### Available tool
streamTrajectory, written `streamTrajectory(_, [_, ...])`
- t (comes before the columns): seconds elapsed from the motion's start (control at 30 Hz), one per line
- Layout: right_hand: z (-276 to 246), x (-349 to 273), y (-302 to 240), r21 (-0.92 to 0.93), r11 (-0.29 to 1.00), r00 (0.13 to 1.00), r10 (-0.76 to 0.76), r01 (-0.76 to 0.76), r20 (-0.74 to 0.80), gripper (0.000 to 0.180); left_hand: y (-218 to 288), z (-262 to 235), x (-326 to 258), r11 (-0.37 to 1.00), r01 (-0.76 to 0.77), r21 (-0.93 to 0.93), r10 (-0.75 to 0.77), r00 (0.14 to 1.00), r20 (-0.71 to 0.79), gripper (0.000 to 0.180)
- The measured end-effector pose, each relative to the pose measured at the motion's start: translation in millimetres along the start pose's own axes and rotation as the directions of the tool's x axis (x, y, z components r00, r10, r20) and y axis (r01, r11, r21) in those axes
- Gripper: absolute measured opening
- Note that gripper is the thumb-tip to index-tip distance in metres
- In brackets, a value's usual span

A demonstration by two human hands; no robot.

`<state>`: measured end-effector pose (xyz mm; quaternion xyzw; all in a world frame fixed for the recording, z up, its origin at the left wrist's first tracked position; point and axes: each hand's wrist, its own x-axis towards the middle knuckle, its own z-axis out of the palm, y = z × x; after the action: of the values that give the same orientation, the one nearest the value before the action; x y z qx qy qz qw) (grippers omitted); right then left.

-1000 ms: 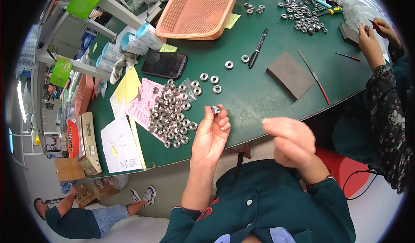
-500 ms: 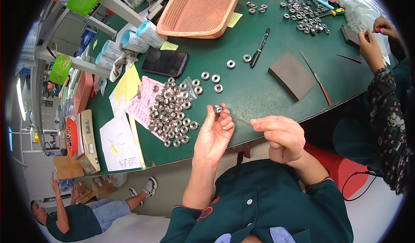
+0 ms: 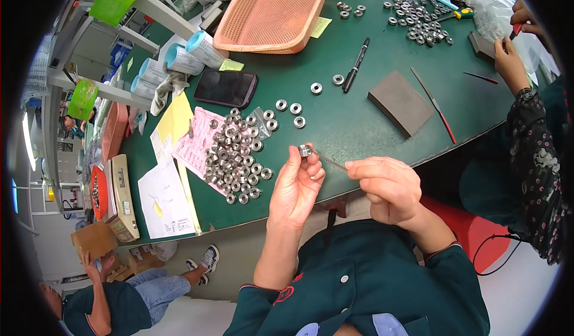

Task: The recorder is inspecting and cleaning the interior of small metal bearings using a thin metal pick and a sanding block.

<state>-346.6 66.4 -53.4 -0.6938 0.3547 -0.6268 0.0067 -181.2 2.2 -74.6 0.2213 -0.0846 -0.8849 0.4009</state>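
Note:
My left hand (image 3: 293, 195) pinches a small shiny metal ring (image 3: 305, 150) between thumb and fingertips, above the near edge of the green table. In my right hand (image 3: 387, 187) is a thin metal file (image 3: 330, 160), held between thumb and fingers. Its tip reaches the ring; whether it sits inside the hole or against the side, I cannot tell. The fingers cover the file's rear end. Left of my left hand, a heap of similar rings (image 3: 230, 156) lies on pink paper (image 3: 194, 134). Several single rings (image 3: 299, 122) are spread beyond my hands.
A grey-brown block (image 3: 402, 105), a red-handled file (image 3: 439, 114) and a black pen (image 3: 357, 65) lie to the right. Farther off are a phone (image 3: 226, 87) and an orange basket (image 3: 269, 43). At the right a co-worker's hands (image 3: 511, 64) hold a red tool.
Both my hands keep nearly the same pose; the ring appears slightly turned. At the lower left another person has lifted a cardboard box. The co-worker's hands at the right have shifted.

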Motion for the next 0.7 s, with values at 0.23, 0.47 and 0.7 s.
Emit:
streamTrajectory(0.23, [-2,7,-7,0.007,0.999,0.999,-0.032,0.031,0.032,0.007,4,-2,-1,1.0,-0.025,0.01,0.025,1.0,-0.007,0.033])
streamTrajectory(0.47, [3,8,-5,-0.003,0.999,0.997,-0.053,0.053,0.047,0.01,2,-3,-1,0.999,-0.03,0.035,0.03,1.0,-0.009,0.032])
streamTrajectory(0.7, [-5,15,-18,-0.077,0.979,0.978,-0.18,0.189,0.106,0.01,3,1,-5,0.971,-0.17,0.171,0.174,0.985,-0.013,0.028])
